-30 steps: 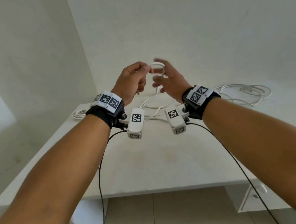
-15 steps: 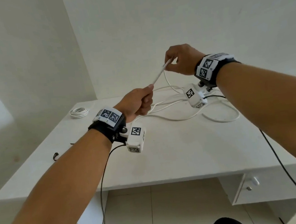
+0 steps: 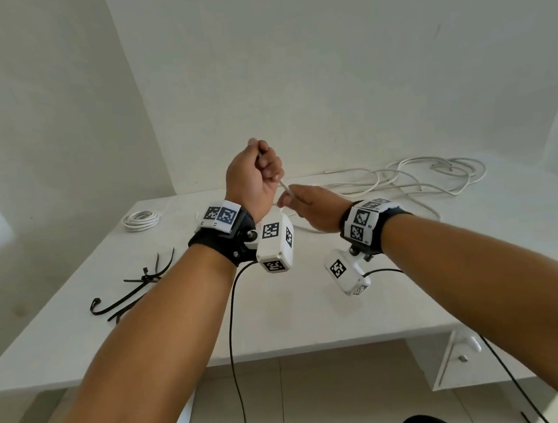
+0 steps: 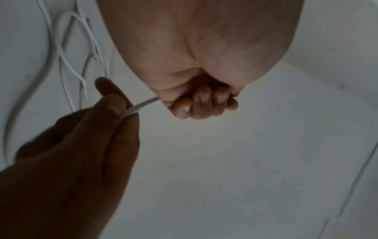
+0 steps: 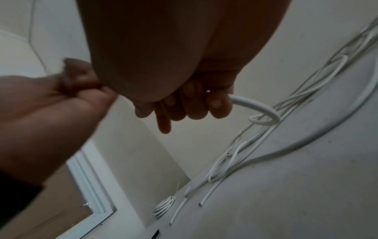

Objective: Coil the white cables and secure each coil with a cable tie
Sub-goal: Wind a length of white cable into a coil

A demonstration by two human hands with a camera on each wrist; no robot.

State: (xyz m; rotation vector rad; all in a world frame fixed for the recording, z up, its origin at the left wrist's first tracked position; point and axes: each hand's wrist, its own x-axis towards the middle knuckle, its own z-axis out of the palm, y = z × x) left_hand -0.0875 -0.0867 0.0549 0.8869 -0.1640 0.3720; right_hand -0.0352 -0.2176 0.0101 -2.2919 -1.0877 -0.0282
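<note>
Above the middle of the white table (image 3: 282,321), my left hand (image 3: 259,172) is a fist curled round a white cable (image 3: 284,187). Just below and to its right, my right hand (image 3: 299,202) pinches the same cable, so only a short stretch shows between the hands. The left wrist view shows the left hand (image 4: 202,105) curled over the cable (image 4: 143,105) and the right hand's fingers (image 4: 114,103) pinching it. From the right hand (image 5: 184,105) the cable (image 5: 257,108) curves down to the loose cable tangle (image 3: 439,173) at the back right. A finished white coil (image 3: 141,219) lies at the back left.
Several black cable ties (image 3: 134,288) lie on the table's left side near its edge. A drawer with a knob (image 3: 465,357) sits under the table's right front. White walls close in behind and to the left. Black wrist-camera leads hang below both arms.
Half a second ago the hands were apart with the cable stretched between them. The right hand has since dropped down and left to meet the left hand, which has risen.
</note>
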